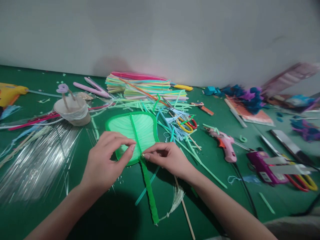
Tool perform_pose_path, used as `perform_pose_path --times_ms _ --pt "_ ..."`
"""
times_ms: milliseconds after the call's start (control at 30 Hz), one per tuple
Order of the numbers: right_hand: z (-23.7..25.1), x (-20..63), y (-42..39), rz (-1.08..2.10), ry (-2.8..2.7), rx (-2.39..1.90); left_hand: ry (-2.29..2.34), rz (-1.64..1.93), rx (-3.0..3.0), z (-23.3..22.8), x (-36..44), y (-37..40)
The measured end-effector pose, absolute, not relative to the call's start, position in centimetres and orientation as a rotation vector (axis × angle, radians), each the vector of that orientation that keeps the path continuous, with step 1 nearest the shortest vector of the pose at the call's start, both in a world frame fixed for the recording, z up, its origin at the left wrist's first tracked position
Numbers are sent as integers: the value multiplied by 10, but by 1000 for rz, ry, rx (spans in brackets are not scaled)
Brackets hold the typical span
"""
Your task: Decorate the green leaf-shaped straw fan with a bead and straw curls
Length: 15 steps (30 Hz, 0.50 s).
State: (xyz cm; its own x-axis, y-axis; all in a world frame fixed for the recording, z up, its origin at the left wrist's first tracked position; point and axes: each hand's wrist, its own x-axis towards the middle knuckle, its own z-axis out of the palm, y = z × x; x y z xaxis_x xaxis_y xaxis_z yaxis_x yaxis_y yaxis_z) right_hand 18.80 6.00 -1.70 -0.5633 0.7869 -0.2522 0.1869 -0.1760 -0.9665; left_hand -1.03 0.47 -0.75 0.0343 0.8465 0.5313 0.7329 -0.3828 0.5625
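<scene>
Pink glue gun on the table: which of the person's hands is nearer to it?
Right. The right hand, at the base of the green fan, is left of the pink glue gun; the left hand is farther left.

The fan point(149, 128) is pale green, its rim point(156, 129) brighter. By the dark green worktop point(212, 153) back edge, sticks point(147, 85) make pink, yellow, blue stripes.

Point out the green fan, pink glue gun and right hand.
Green fan point(135, 132), head view: center rib.
Pink glue gun point(227, 145), head view: body.
Right hand point(173, 158), head view: back of the hand.
</scene>
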Motion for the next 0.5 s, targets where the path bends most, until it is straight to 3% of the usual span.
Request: perform_pose_path --times_ms 200,500 --pt "-11 188 55 2056 -1347 -1069 1466 1132 2230 -5 -7 3" --pt "-10 190 53 2119 -1259 -998 1382 1128 2301 -6 -7 2"
